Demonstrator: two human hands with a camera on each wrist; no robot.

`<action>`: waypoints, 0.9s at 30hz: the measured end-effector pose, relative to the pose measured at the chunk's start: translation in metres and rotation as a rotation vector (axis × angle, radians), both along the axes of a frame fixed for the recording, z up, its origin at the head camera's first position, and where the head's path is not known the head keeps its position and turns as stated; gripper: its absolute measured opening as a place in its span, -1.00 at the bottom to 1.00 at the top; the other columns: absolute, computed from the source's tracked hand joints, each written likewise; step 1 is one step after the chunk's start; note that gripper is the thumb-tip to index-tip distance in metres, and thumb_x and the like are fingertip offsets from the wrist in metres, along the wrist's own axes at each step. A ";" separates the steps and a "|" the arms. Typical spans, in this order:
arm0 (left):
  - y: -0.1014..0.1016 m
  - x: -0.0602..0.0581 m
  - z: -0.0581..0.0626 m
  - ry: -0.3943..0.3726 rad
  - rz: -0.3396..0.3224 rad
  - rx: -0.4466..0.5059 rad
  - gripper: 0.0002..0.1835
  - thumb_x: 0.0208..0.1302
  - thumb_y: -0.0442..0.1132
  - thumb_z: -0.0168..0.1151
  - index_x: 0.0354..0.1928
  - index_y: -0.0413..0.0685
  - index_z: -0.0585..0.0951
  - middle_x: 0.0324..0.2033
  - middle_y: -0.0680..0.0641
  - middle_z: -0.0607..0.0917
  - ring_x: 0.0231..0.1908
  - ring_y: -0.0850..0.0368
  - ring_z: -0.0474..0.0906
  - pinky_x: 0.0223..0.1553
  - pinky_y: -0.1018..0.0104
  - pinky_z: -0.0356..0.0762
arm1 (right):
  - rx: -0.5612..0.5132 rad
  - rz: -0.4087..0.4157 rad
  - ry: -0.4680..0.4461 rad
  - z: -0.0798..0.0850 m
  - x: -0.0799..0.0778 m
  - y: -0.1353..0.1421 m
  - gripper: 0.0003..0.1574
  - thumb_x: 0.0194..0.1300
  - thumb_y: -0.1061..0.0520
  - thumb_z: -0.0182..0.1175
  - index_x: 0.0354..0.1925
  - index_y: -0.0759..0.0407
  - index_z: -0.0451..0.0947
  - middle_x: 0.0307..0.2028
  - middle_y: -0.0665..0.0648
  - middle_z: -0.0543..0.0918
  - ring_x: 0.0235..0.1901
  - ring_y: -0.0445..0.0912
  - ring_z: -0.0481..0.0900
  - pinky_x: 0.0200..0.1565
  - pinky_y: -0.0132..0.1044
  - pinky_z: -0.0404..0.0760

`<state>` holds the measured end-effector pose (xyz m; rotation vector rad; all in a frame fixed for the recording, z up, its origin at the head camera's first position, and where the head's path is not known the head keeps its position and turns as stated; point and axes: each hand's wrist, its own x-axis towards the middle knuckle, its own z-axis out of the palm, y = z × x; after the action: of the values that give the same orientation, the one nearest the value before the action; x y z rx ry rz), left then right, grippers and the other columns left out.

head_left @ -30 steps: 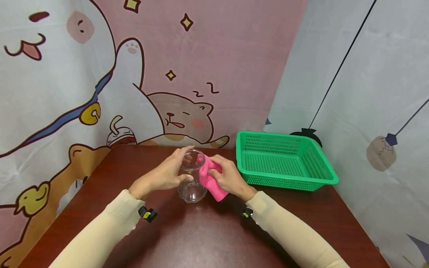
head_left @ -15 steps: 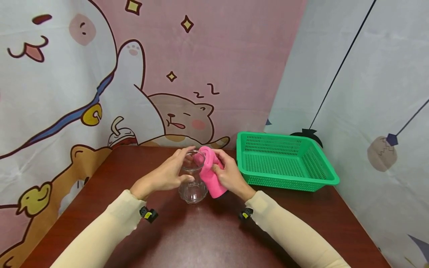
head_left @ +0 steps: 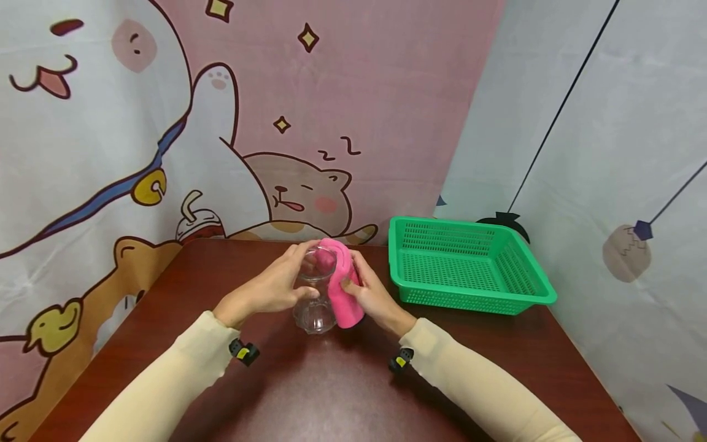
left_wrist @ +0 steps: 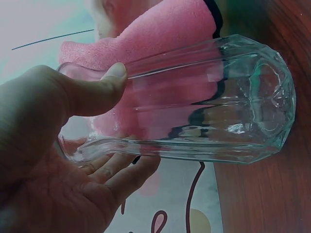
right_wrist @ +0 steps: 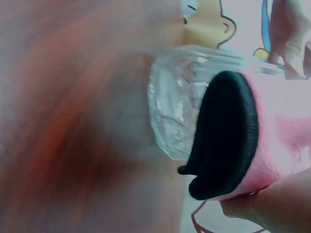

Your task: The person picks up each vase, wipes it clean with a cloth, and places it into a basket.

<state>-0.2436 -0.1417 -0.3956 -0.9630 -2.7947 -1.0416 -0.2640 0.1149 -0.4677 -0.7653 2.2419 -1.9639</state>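
Observation:
A clear, faceted glass vase or jar (left_wrist: 238, 102) stands on the table, its flared mouth upward. My left hand (head_left: 272, 287) grips it near the neck, with the thumb on the near side and the fingers round the far side, as the left wrist view shows. A pink cloth (head_left: 345, 294) with black edging lies along the vase's right side and over its rim. My right hand (head_left: 377, 296) holds this cloth, thumb in front, pressing it to the glass. In the right wrist view the cloth's dark inner side (right_wrist: 221, 131) shows as an open fold beside the vase's base.
A green perforated plastic basket (head_left: 469, 296) stands at the back right of the brown wooden table (head_left: 326, 393). Behind the table hangs a cartoon-printed fabric backdrop (head_left: 386, 110), close to the table's back and side edges.
My right hand has shifted the cloth up and left round the vase, and it now covers more of the right rim and side. The left hand keeps its grip, nearly still.

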 end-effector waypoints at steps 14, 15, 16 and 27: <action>0.000 -0.001 0.000 -0.002 -0.005 -0.003 0.10 0.46 -0.35 0.64 0.83 -0.19 0.14 0.40 -0.39 0.56 0.39 -0.29 0.73 0.52 -0.30 0.66 | 0.088 -0.083 0.137 -0.007 -0.002 -0.007 -0.15 0.65 0.42 0.18 0.72 -0.05 0.30 0.58 0.14 0.56 0.51 0.04 0.56 0.69 0.17 0.50; 0.000 -0.001 0.000 -0.002 -0.005 -0.007 0.10 0.46 -0.34 0.64 0.83 -0.19 0.13 0.41 -0.38 0.56 0.40 -0.28 0.73 0.53 -0.30 0.66 | 0.097 -0.089 0.145 -0.008 -0.003 -0.007 -0.14 0.65 0.43 0.17 0.72 -0.06 0.31 0.57 0.13 0.57 0.50 0.04 0.57 0.68 0.17 0.51; 0.000 -0.001 0.000 -0.001 -0.004 -0.010 0.11 0.46 -0.33 0.65 0.84 -0.18 0.13 0.41 -0.38 0.55 0.41 -0.28 0.73 0.53 -0.30 0.66 | 0.104 -0.094 0.150 -0.008 -0.003 -0.007 -0.13 0.63 0.43 0.16 0.72 -0.07 0.31 0.56 0.12 0.58 0.48 0.03 0.58 0.67 0.17 0.52; -0.001 -0.001 -0.001 -0.001 0.007 -0.019 0.11 0.46 -0.31 0.65 0.84 -0.17 0.13 0.44 -0.36 0.55 0.42 -0.26 0.73 0.54 -0.32 0.65 | 0.195 -0.124 0.217 -0.010 -0.006 -0.006 -0.22 0.64 0.41 0.10 0.67 -0.02 0.35 0.44 0.17 0.65 0.32 0.04 0.62 0.60 0.18 0.60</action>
<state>-0.2449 -0.1425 -0.3964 -0.9541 -2.8115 -1.0168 -0.2696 0.1094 -0.4773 -0.8712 2.6169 -1.7484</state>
